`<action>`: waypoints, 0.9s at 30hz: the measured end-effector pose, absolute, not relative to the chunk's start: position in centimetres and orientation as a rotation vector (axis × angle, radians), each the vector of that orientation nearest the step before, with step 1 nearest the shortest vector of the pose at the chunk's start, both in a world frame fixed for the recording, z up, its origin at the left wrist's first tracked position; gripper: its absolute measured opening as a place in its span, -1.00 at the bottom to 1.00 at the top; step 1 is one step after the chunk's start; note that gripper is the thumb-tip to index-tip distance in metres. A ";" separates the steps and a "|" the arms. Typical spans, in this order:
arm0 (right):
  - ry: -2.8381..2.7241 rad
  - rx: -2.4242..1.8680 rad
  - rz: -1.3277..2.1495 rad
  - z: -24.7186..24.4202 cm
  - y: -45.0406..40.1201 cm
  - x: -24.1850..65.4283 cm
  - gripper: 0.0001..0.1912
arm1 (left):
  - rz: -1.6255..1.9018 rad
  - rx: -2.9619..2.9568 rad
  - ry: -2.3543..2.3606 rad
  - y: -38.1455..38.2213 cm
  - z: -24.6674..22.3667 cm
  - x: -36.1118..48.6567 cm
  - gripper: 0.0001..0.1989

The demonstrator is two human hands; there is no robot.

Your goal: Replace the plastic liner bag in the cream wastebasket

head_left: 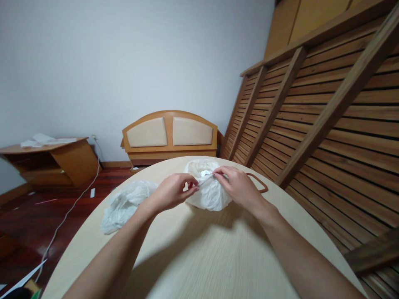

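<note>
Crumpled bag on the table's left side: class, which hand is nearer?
Left. The left hand is just right of that crumpled bag; the right hand is farther right.

Two hands, one left hand (174, 192) and one right hand (238, 185) — two plastic bags, a middle bag (210, 197) and a side bag (129, 203) — one round table (199, 257), one brown loop (263, 189), one headboard (169, 133), two padded panels (148, 133) (192, 132), one slatted wooden frame (293, 64), one low desk (75, 160), one pale cable (69, 211), one wall outlet (94, 137)
</note>
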State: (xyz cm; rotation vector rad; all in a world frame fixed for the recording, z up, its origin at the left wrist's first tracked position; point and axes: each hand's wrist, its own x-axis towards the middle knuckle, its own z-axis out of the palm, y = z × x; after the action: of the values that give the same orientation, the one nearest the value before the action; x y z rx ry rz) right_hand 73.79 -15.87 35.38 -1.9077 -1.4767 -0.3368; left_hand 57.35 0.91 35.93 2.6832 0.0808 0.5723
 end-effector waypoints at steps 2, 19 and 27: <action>-1.495 -1.907 -0.333 35.2 -15.7 73.9 -0.82 | 0.550 2.735 0.151 0.9 36.0 57.2 -0.79; -1.569 -1.923 -0.355 34.1 -15.1 73.9 -0.86 | 0.798 2.959 0.874 0.7 36.0 57.5 -0.83; -1.597 -1.881 -0.263 34.3 -15.2 72.7 -0.84 | 0.873 3.027 0.939 0.4 35.7 57.7 -0.80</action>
State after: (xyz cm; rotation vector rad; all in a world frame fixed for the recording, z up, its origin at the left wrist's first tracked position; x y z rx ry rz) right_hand 72.73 -15.22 34.35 -1.8807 -1.5973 -0.2630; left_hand 57.73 0.41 35.66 3.0275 0.9393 0.8732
